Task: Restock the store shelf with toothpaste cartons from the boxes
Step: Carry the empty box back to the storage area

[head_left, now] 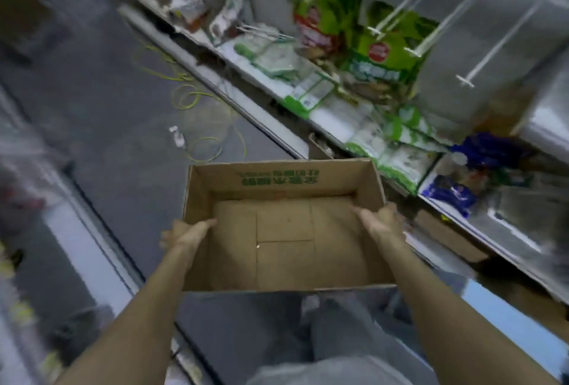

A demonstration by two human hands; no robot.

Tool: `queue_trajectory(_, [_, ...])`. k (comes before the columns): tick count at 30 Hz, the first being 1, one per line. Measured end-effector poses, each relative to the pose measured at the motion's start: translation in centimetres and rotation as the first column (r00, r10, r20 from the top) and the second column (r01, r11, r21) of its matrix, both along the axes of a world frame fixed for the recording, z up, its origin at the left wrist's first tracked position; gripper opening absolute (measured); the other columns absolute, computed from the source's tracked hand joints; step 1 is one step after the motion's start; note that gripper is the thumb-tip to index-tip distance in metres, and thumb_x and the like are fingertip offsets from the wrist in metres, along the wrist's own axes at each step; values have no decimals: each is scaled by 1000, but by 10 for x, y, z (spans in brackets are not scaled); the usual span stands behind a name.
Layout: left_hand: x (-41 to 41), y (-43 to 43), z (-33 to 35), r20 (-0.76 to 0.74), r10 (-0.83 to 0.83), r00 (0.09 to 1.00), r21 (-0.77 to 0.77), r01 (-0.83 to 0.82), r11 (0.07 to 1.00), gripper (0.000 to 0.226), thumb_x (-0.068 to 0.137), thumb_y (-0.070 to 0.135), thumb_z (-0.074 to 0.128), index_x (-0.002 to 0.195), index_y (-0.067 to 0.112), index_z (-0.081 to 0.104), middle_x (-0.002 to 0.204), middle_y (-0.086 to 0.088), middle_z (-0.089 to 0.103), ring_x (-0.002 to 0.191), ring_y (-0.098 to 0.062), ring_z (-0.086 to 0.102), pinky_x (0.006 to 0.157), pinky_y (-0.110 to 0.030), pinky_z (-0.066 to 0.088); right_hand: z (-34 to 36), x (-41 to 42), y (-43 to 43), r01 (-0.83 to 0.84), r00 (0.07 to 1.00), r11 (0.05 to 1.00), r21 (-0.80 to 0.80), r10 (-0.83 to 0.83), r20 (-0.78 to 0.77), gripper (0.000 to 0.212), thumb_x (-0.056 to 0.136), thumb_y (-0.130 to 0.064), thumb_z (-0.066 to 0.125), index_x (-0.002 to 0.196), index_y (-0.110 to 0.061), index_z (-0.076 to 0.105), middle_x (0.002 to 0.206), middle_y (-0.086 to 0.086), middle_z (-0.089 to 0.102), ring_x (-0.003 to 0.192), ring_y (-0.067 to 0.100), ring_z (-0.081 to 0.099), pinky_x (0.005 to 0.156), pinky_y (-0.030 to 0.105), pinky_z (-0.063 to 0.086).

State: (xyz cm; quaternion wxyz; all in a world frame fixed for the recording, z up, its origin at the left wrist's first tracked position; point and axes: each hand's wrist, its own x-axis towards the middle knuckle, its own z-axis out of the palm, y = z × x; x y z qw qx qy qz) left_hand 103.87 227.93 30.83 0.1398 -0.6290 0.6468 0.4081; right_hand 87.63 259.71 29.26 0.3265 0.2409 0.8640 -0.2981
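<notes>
Nearest the camera, grey trouser legs (338, 338) stand below the two bare forearms. The left hand (184, 232) grips the left wall of an open cardboard box (277, 178), thumb lying inside and fingers curled round the outside. The right hand (381, 219) grips the opposite wall in the same way, thumb inside over the rim. The box hangs between the hands, held level above the floor (107, 107), and its bare bottom shows from wall to wall. Green print runs along the inside of the far wall, beyond both thumbs.

Right of the right hand, the shelf (323, 119) edge runs diagonally away, passing near the box's far right corner. Blue packs (452, 193) lie on it just past that hand, and green-and-white packs (397, 150) lie beyond them. Motion blur hides whether these are toothpaste cartons. Higher and farther, green bags (385, 55) hang from white pegs.

Left of the left hand, a pale fixture edge (77, 230) borders the aisle. Between it and the shelf, dark grey floor stretches open ahead of the box. Farther out, loops of yellow-green cable (197, 98) lie on it near the shelf base.
</notes>
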Motion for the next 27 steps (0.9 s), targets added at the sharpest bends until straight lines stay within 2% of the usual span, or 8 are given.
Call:
queue_trajectory(3, [25, -79, 17, -143, 194, 971, 26, -192, 981, 125, 45, 70, 81, 143, 5, 37, 146, -17, 42, 130, -40, 42, 106, -52, 40, 31, -27, -98, -142, 984, 990, 6, 142, -109, 98, 75, -61, 67, 144, -7, 23, 148, 23, 30, 136, 39, 30, 110, 46, 26])
queue_trajectory(8, [37, -170, 48, -305, 389, 869, 31, -399, 916, 90, 78, 33, 79, 144, -3, 31, 147, -18, 41, 133, -34, 42, 109, -39, 35, 56, -58, -262, -348, 914, 937, -34, 331, -233, 111, 70, -71, 63, 148, -7, 17, 151, 24, 25, 139, 39, 25, 111, 49, 22])
queue_trajectory(10, [35, -216, 48, -315, 446, 838, 15, -466, 885, 95, 77, 34, 80, 146, -2, 26, 147, -20, 39, 134, -36, 40, 110, -42, 34, 57, -69, -323, -390, 890, 920, -39, 366, -271, 107, 69, -74, 61, 144, -7, 25, 146, 25, 32, 136, 39, 30, 109, 46, 24])
queue_trajectory(13, [24, -293, 39, -256, 504, 825, -50, -531, 846, 119, 57, 58, 84, 146, 2, 27, 145, -21, 41, 131, -39, 42, 108, -49, 37, 52, -93, -411, -398, 894, 913, -93, 363, -261, 106, 68, -78, 57, 143, -8, 28, 143, 24, 36, 134, 38, 33, 109, 45, 24])
queue_trajectory(17, [33, -437, -44, -230, 613, 756, -78, -642, 763, 146, 8, 89, 68, 132, 14, 49, 128, -11, 58, 113, -34, 58, 96, -53, 47, 53, -125, -519, -392, 911, 909, -142, 362, -200, 110, 68, -80, 55, 145, -6, 26, 147, 24, 32, 137, 37, 29, 113, 47, 21])
queue_trajectory(22, [-7, -507, 56, -291, 689, 663, -39, -728, 684, 98, 68, 55, 78, 140, 3, 38, 142, -19, 45, 128, -37, 46, 108, -48, 37, 78, -151, -663, -511, 850, 851, -123, 480, -216, 109, 70, -80, 51, 145, -5, 25, 147, 23, 33, 138, 36, 28, 114, 47, 19])
queue_trajectory(24, [-10, -559, 58, -354, 689, 633, 4, -735, 678, 94, 70, 55, 76, 140, 3, 41, 142, -19, 45, 128, -36, 46, 109, -48, 36, 82, -159, -725, -544, 832, 826, -148, 508, -221, 106, 74, -77, 52, 147, -5, 24, 149, 22, 31, 140, 36, 26, 115, 48, 17])
queue_trajectory(27, [-14, -649, 50, -339, 724, 601, 24, -764, 645, 114, 61, 66, 77, 147, 8, 30, 147, -18, 39, 133, -37, 40, 108, -51, 35, 79, -169, -818, -568, 819, 808, -157, 536, -205, 105, 76, -74, 54, 148, -5, 22, 151, 23, 29, 140, 36, 25, 115, 45, 17])
